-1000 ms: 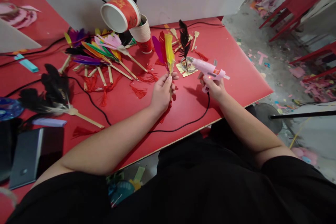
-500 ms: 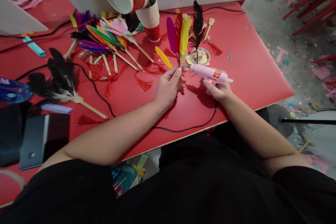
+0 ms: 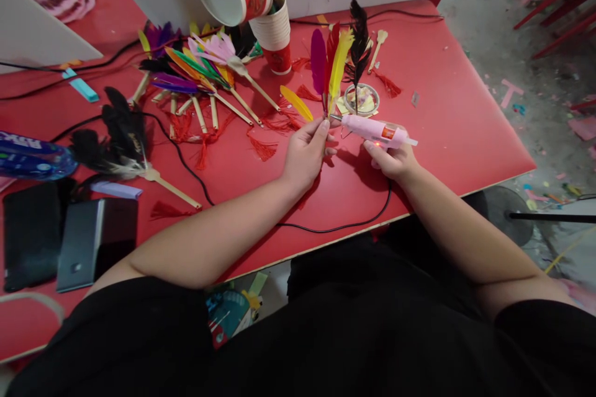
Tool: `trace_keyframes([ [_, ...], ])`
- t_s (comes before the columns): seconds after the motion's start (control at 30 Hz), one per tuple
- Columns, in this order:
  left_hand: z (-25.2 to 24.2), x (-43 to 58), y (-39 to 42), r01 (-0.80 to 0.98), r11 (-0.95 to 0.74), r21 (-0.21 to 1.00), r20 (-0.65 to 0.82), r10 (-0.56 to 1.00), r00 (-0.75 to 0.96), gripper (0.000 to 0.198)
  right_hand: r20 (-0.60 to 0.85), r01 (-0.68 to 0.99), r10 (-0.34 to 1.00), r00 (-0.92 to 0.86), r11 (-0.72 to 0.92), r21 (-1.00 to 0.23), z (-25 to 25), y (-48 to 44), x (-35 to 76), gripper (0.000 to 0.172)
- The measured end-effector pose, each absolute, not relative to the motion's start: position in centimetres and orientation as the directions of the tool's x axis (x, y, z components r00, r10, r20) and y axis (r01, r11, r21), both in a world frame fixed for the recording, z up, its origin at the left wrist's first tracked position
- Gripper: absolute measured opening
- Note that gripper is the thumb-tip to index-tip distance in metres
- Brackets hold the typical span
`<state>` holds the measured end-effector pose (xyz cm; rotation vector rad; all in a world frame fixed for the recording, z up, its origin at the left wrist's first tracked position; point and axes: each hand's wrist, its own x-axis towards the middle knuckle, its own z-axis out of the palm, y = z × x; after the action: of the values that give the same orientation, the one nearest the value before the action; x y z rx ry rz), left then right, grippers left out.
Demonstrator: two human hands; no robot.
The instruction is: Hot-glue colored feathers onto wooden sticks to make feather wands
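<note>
Black top (image 3: 344,341) being worn, seen below near edge of worktop (image 3: 465,124); fabric being shown plain and matte, broken only by faint soft folds. Left sleeve (image 3: 125,329) being cut short and loose, hem being set just above elbow. Right sleeve (image 3: 540,335) being cut likewise. Left forearm (image 3: 223,223) and right forearm (image 3: 460,232) being left uncovered, both being tapered toward wrists. Left hand (image 3: 305,152) and right hand (image 3: 395,158) being shown bare. Dark cloth (image 3: 414,254) being glimpsed beneath worktop's near edge; type of garment being obscured by shadow.
</note>
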<state>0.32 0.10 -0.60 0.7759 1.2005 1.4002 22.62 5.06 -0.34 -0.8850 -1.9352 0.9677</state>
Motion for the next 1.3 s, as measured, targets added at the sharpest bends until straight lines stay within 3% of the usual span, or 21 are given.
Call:
trace_keyframes([
  [0.5,-0.04,0.31,-0.13,-0.302,0.119,0.946,-0.185,0.962,-0.2,0.02,0.305,0.22,0.826,-0.474,0.447,-0.867,-0.44,5.13,22.77,0.067],
  [0.63,0.11,0.26,-0.25,-0.292,0.13,0.948,-0.192,0.962,-0.196,0.021,0.354,0.178,0.816,-0.457,0.474,-0.863,-0.35,5.08,22.78,0.066],
  [0.8,0.12,0.25,-0.26,-0.29,0.113,0.95,-0.177,0.963,-0.203,0.019,0.283,0.205,0.842,-0.459,0.411,-0.888,-0.33,4.94,23.04,0.065],
  [1.1,0.18,0.24,-0.25,-0.306,0.111,0.946,-0.18,0.961,-0.208,0.016,0.32,0.188,0.848,-0.423,0.427,-0.884,-0.43,4.92,22.82,0.064],
  [1.3,0.15,0.32,-0.25,-0.281,0.119,0.952,-0.184,0.959,-0.216,0.016,0.246,0.226,0.882,-0.401,0.356,-0.907,-0.54,4.86,22.81,0.066],
])
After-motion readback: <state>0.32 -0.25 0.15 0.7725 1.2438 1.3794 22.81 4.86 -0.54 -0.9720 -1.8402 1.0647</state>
